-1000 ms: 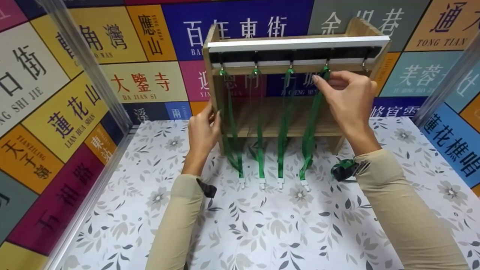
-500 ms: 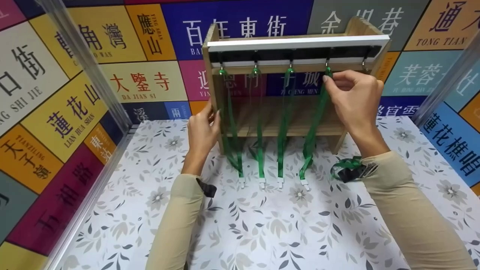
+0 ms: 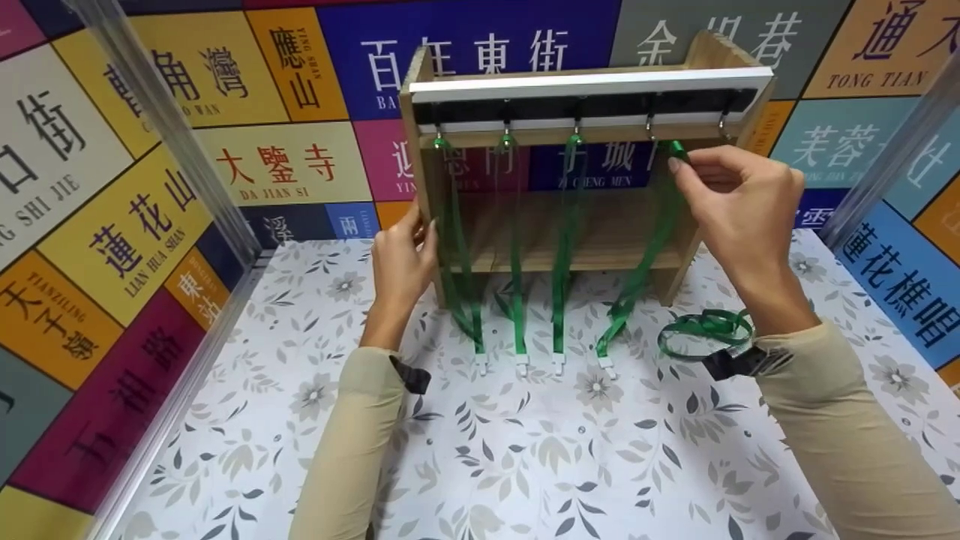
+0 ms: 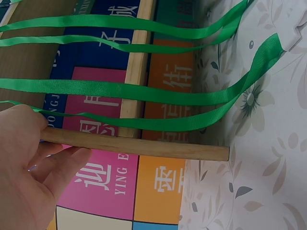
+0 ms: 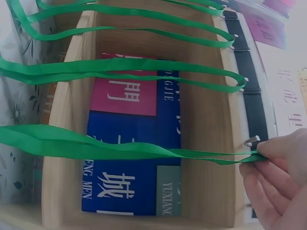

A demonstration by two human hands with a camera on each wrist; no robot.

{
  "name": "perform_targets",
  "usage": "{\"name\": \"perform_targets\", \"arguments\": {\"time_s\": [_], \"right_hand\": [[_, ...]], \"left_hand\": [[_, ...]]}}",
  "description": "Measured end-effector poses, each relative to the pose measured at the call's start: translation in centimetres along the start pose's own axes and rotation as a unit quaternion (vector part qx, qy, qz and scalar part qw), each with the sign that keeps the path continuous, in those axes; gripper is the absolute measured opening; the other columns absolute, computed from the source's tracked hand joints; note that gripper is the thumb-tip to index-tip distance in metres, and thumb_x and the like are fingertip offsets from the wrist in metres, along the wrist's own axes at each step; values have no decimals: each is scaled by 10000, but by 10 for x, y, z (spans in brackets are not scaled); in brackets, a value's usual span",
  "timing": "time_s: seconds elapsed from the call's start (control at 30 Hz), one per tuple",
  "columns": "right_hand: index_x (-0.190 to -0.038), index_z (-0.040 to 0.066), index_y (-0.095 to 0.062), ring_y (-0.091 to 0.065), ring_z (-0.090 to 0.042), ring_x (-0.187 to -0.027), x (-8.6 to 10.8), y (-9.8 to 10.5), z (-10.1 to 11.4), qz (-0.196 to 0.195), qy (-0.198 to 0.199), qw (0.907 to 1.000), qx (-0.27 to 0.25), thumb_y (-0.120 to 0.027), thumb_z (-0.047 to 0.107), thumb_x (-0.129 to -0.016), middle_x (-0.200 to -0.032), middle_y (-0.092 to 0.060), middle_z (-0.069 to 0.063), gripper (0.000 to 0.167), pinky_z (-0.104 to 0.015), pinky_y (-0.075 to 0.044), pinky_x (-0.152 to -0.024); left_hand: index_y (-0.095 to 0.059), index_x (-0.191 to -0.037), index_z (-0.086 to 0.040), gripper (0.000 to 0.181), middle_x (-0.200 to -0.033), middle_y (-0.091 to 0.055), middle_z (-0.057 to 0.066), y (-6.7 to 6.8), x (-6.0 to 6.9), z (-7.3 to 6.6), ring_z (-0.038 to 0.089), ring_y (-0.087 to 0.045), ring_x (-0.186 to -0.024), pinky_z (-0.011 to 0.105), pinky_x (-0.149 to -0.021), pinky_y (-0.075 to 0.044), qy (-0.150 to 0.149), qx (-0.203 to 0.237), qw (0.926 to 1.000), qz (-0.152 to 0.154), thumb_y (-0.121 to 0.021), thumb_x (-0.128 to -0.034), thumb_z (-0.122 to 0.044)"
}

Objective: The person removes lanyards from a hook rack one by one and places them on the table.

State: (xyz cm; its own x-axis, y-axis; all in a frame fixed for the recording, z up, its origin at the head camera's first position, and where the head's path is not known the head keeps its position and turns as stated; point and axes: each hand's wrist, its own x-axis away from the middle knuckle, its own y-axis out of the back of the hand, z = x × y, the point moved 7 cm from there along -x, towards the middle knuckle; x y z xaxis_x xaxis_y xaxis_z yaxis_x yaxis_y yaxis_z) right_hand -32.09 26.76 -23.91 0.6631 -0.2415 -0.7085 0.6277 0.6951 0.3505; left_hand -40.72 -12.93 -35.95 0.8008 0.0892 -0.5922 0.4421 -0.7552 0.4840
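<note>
A wooden rack (image 3: 585, 262) stands upright with a row of hooks under its white top bar. Three green lanyards hang from the left hooks, such as the leftmost lanyard (image 3: 459, 247). My right hand (image 3: 750, 210) pinches the top loop of another green lanyard (image 3: 649, 255), which is off the fourth hook (image 3: 650, 127) and just to its right; its white clip rests on the table. The fifth hook (image 3: 724, 127) is bare. My left hand (image 3: 401, 266) grips the rack's left side panel; in the left wrist view, the fingers wrap the wooden panel's edge (image 4: 182, 149).
A coiled green lanyard (image 3: 705, 334) lies on the flowered tabletop (image 3: 525, 450) beside my right wrist, near the rack's right foot. Behind the rack rises a wall of coloured signs (image 3: 285, 161), with clear corner strips at both sides.
My right hand has moved right, and the loop it pinches has come off the fourth hook. More of the coiled lanyard shows. My left hand keeps its grip on the rack.
</note>
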Motion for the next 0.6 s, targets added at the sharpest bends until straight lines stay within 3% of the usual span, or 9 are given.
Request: {"name": "perform_targets", "arguments": {"time_s": [0.27,0.6], "right_hand": [[-1067,86,-867,-658,123,-743,17,21,0,261,-17,9994,215,-860,260,-943,-946,-799,-32,213,-26,-518,-725],[-1120,68,-845,-757,70,-849,46,49,3,779,-128,9965,-262,-859,197,-944,-954,-769,253,218,-54,-569,-803]], "left_hand": [[-706,-1438,-126,374,-1294,-793,142,0,0,-1,291,-790,-1173,388,-954,-663,-14,-9,10000,-28,-690,-1069,-186],[-705,-1437,-128,373,-1314,-786,136,0,1,0,287,-787,-1181,390,-953,-664,-21,40,10000,-22,-688,-1071,-195]]}}
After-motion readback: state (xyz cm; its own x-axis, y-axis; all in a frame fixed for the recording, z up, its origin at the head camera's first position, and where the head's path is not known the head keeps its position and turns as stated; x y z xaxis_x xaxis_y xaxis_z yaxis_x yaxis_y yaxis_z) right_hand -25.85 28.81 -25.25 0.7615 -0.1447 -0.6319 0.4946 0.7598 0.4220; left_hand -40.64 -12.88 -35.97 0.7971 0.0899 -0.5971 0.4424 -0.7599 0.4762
